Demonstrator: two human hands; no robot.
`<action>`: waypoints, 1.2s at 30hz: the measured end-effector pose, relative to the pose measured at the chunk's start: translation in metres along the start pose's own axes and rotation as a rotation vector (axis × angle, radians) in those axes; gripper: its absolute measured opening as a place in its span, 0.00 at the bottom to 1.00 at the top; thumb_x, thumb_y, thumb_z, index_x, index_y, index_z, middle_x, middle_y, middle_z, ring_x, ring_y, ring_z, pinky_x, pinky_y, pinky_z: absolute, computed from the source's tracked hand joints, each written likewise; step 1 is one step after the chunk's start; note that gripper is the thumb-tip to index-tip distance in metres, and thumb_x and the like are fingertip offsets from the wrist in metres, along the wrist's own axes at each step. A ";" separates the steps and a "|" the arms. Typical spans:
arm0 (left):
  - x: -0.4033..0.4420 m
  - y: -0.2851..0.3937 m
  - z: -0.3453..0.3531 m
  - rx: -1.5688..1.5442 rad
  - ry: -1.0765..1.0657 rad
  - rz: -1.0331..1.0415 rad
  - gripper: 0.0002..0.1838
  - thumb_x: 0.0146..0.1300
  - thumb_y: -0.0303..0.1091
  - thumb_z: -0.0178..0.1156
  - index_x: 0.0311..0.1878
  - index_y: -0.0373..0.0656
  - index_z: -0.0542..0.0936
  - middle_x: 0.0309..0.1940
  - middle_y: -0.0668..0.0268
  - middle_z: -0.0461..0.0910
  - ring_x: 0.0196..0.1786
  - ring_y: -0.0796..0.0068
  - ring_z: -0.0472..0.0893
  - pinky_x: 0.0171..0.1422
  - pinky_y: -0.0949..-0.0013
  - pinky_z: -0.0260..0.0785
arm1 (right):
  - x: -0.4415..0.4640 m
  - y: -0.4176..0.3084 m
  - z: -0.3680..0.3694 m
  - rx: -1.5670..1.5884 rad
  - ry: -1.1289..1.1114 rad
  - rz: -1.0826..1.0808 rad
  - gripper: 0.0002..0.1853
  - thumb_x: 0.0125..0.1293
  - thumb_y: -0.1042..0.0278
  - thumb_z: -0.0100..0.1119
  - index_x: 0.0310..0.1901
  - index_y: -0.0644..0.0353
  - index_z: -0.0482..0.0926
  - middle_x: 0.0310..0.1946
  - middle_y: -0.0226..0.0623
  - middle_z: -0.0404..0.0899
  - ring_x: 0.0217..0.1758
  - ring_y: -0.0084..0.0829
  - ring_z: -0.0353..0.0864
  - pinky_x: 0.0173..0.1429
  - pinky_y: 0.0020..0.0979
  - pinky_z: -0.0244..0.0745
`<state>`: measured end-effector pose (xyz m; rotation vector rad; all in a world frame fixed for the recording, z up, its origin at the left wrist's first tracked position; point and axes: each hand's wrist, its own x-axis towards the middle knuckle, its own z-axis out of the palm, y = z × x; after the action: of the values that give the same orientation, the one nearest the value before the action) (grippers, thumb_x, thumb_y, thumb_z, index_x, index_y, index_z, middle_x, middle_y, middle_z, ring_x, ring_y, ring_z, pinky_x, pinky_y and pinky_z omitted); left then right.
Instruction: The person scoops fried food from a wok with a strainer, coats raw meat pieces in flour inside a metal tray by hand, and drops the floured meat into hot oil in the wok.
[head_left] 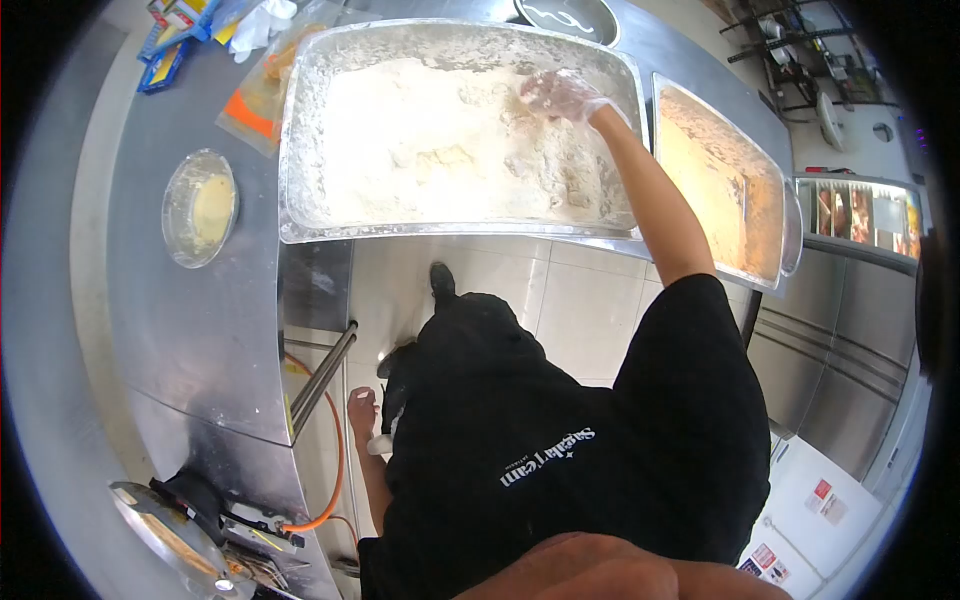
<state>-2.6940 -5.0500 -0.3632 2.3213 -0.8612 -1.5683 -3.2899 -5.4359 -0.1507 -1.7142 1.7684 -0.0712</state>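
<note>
My right hand (562,97), in a thin clear glove dusted with flour, is at the far right part of a large metal tray (462,232). White flour (410,135) fills this tray, with lumps and hollows around the hand. The fingers curl down toward the flour; whatever is in them, if anything, is hidden by the coating. Low at my side hangs my left hand (363,408), away from the table, its fingers loosely curled with white on the tips. Nothing shows in it.
Right of the flour stands a second metal tray (765,225) with yellowish crumbs. A clear bowl (170,225) holding pale powder sits on the left of the steel counter (190,330). Behind are plastic bags (255,110) and a round pan (590,15). An orange hose (338,470) runs beside me.
</note>
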 end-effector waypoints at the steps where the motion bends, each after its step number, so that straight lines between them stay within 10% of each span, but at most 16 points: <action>1: 0.005 -0.011 0.001 0.001 -0.007 0.007 0.09 0.61 0.33 0.61 0.44 0.45 0.78 0.24 0.66 0.77 0.22 0.76 0.78 0.23 0.73 0.67 | -0.014 -0.001 -0.004 0.036 -0.053 0.043 0.18 0.57 0.62 0.65 0.50 0.53 0.79 0.46 0.31 0.81 0.42 0.30 0.82 0.34 0.26 0.83; 6: 0.014 -0.024 0.002 0.107 -0.058 0.165 0.09 0.60 0.33 0.62 0.44 0.45 0.78 0.25 0.64 0.78 0.22 0.74 0.78 0.24 0.72 0.68 | -0.052 0.043 0.039 -0.319 -0.061 -0.169 0.19 0.59 0.52 0.60 0.49 0.49 0.80 0.44 0.48 0.81 0.44 0.41 0.82 0.54 0.35 0.77; 10: 0.022 -0.019 0.002 0.042 -0.056 0.092 0.10 0.60 0.33 0.62 0.44 0.43 0.78 0.25 0.64 0.78 0.22 0.74 0.78 0.24 0.71 0.68 | -0.094 0.026 0.061 -0.517 -0.188 0.145 0.27 0.55 0.56 0.64 0.54 0.61 0.75 0.49 0.56 0.76 0.56 0.46 0.75 0.61 0.40 0.72; 20: 0.035 -0.013 -0.001 0.020 -0.088 0.132 0.10 0.60 0.34 0.61 0.44 0.43 0.77 0.23 0.65 0.77 0.22 0.75 0.77 0.24 0.73 0.67 | -0.076 0.056 0.106 -0.498 -0.119 -0.096 0.30 0.53 0.65 0.54 0.62 0.56 0.70 0.57 0.60 0.69 0.54 0.51 0.75 0.61 0.40 0.71; 29: 0.028 -0.006 -0.002 0.042 -0.079 0.038 0.10 0.60 0.35 0.61 0.44 0.45 0.78 0.23 0.65 0.77 0.22 0.75 0.78 0.23 0.73 0.66 | -0.093 0.034 0.055 -0.169 -0.053 0.015 0.18 0.46 0.74 0.62 0.44 0.56 0.83 0.51 0.47 0.75 0.45 0.41 0.78 0.53 0.33 0.75; 36: 0.037 -0.030 -0.005 0.011 -0.104 0.074 0.10 0.60 0.33 0.61 0.45 0.45 0.78 0.23 0.65 0.77 0.21 0.75 0.78 0.23 0.72 0.67 | -0.085 0.071 0.080 -0.630 -0.069 0.127 0.22 0.57 0.58 0.55 0.53 0.55 0.77 0.49 0.55 0.77 0.48 0.46 0.79 0.51 0.42 0.75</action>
<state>-2.6690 -5.0475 -0.4041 2.2056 -0.9700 -1.6690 -3.3203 -5.3170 -0.2112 -1.9798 1.9681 0.6561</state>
